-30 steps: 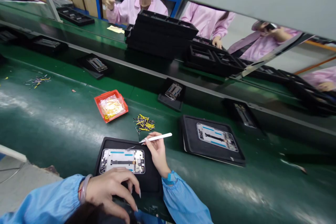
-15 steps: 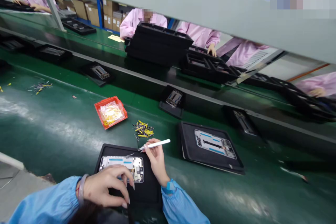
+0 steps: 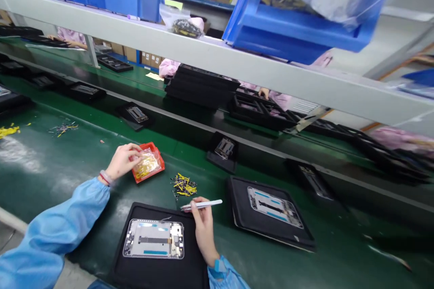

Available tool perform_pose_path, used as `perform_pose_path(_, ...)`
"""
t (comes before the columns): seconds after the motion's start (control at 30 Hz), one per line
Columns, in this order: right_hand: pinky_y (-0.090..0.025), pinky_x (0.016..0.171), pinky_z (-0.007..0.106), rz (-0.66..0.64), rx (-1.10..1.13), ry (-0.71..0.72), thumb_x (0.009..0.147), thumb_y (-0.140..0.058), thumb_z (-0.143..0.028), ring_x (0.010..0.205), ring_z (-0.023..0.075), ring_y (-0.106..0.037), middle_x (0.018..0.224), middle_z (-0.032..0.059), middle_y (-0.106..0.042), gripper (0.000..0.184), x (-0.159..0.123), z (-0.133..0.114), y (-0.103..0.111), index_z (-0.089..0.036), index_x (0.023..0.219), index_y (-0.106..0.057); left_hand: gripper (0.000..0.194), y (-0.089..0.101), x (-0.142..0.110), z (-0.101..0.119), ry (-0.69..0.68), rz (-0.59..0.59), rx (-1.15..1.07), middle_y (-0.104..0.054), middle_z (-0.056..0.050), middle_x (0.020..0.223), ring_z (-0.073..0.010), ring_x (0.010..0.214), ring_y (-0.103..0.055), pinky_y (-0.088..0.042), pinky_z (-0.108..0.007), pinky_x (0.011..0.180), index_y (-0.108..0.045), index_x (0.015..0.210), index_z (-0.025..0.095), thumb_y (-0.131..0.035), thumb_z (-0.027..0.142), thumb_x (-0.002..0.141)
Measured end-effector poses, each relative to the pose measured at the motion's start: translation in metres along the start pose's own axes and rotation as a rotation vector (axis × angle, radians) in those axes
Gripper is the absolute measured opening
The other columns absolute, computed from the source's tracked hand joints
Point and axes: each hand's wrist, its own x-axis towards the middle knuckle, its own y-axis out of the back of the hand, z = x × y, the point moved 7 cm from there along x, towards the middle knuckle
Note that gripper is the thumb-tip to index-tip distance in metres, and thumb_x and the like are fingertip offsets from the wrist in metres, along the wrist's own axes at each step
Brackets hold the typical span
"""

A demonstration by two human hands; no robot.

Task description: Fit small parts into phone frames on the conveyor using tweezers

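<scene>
Green conveyor belt (image 3: 44, 153): 1 left hand (image 3: 124, 160), fingers bunched on a plastic bag (image 3: 146, 165) in a red tray (image 3: 158, 167), pinch unclear; 1 right hand (image 3: 204, 230), pinching white tweezers (image 3: 203, 205), beside a phone frame (image 3: 153, 239) on a black mat (image 3: 156, 273). Overhead: grey shelf (image 3: 217, 58), blue bins (image 3: 291, 22).

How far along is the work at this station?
Done: the phone frame on the black mat carries its strips. In hand: the left hand is at the red tray; the right hand holds white tweezers. Remaining: a pile of small yellow-black parts lies loose.
</scene>
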Motion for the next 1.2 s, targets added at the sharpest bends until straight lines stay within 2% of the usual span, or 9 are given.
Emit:
perform_pose_path(0.1, -0.053, 0.069, 0.032, 0.015, -0.227, 0.136, 0.093, -0.042, -0.044, 0.07, 0.0179, -0.064, 0.079, 0.0018, -0.058, 0.022, 0.009, -0.026, 0.006, -0.023, 0.093, -0.047, 0.027, -0.005, 0.006, -0.005, 0.002, 0.016, -0.01, -0.069, -0.008, 0.094, -0.0259, 0.086, -0.064, -0.047, -0.041, 0.079, -0.071, 0.082, 0.021, -0.049, 0.037, 0.078)
perform_pose_path(0.2, -0.052, 0.078, 0.032, 0.027, -0.705, 0.253, 0.096, -0.027, -0.025, 0.082, 0.0178, -0.063, 0.095, 0.0074, -0.056, 0.02, 0.029, -0.057, 0.003, -0.02, 0.099, -0.047, 0.029, -0.009, 0.006, -0.009, 0.012, 0.017, 0.008, -0.07, -0.007, 0.093, -0.0266, 0.085, -0.065, -0.047, -0.041, 0.079, -0.07, 0.075, 0.023, -0.048, 0.041, 0.077)
perform_pose_path(0.27, -0.05, 0.081, 0.032, 0.017, -1.01, 0.214, 0.093, -0.027, -0.013, 0.088, 0.0177, -0.062, 0.101, 0.009, -0.053, 0.024, 0.051, -0.065, -0.004, -0.018, 0.1, -0.049, 0.029, -0.01, 0.006, -0.012, 0.019, 0.035, 0.035, -0.07, -0.007, 0.095, -0.0277, 0.087, -0.065, -0.047, -0.042, 0.08, -0.07, 0.075, 0.023, -0.046, 0.04, 0.076)
perform_pose_path(0.33, -0.05, 0.079, 0.032, 0.016, -1.141, 0.146, 0.088, -0.035, -0.006, 0.087, 0.0186, -0.063, 0.102, 0.0091, -0.053, 0.023, 0.079, -0.065, -0.012, -0.017, 0.096, -0.054, 0.031, -0.01, 0.005, -0.012, 0.004, 0.073, 0.034, -0.07, -0.007, 0.097, -0.0282, 0.09, -0.064, -0.047, -0.043, 0.081, -0.07, 0.084, 0.023, -0.045, 0.038, 0.075)
perform_pose_path(0.47, -0.053, 0.07, 0.035, 0.102, -1.368, -0.063, 0.089, -0.051, -0.011, 0.08, 0.0204, -0.065, 0.107, 0.0127, -0.056, 0.015, 0.136, -0.049, -0.019, -0.01, 0.102, -0.058, 0.03, -0.006, -0.001, -0.008, -0.041, 0.196, -0.064, -0.07, -0.006, 0.089, -0.0252, 0.083, -0.066, -0.049, -0.039, 0.077, -0.069, 0.075, 0.023, -0.047, 0.043, 0.079)
perform_pose_path(0.67, -0.055, 0.075, 0.039, 0.128, -1.624, -0.284, 0.092, -0.058, -0.028, 0.092, 0.0211, -0.063, 0.114, 0.0085, -0.059, 0.027, 0.183, -0.036, 0.003, -0.015, 0.116, -0.056, 0.029, 0.013, -0.029, -0.006, -0.054, 0.49, -0.067, -0.068, -0.007, 0.086, -0.0237, 0.077, -0.065, -0.049, -0.038, 0.072, -0.065, 0.069, 0.021, -0.051, 0.042, 0.084)
perform_pose_path(0.87, -0.055, 0.077, 0.04, -0.05, -1.783, -0.282, 0.092, -0.059, -0.028, 0.093, 0.0214, -0.063, 0.112, 0.008, -0.061, 0.025, 0.192, -0.039, 0.017, -0.015, 0.113, -0.057, 0.023, 0.015, -0.039, -0.002, -0.055, 0.532, -0.051, -0.066, -0.005, 0.085, -0.0215, 0.077, -0.064, -0.049, -0.036, 0.074, -0.064, 0.072, 0.022, -0.05, 0.036, 0.085)
perform_pose_path(1.0, -0.054, 0.08, 0.042, -0.194, -1.822, -0.14, 0.092, -0.058, -0.029, 0.096, 0.0222, -0.061, 0.116, 0.0079, -0.059, 0.026, 0.194, -0.04, -0.001, -0.016, 0.115, -0.057, 0.021, 0.01, -0.038, 0.009, -0.117, 0.497, -0.05, -0.066, -0.007, 0.086, -0.0222, 0.077, -0.064, -0.048, -0.037, 0.073, -0.064, 0.075, 0.022, -0.049, 0.031, 0.086)
perform_pose_path(1.2, -0.053, 0.081, 0.042, -0.302, -1.81, 0.019, 0.092, -0.058, -0.03, 0.097, 0.0227, -0.061, 0.117, 0.0085, -0.058, 0.029, 0.196, -0.036, -0.053, -0.016, 0.117, -0.056, 0.019, 0.003, -0.038, 0.006, -0.107, 0.467, -0.063, -0.067, -0.006, 0.085, -0.022, 0.076, -0.064, -0.049, -0.038, 0.073, -0.064, 0.074, 0.022, -0.049, 0.029, 0.084)
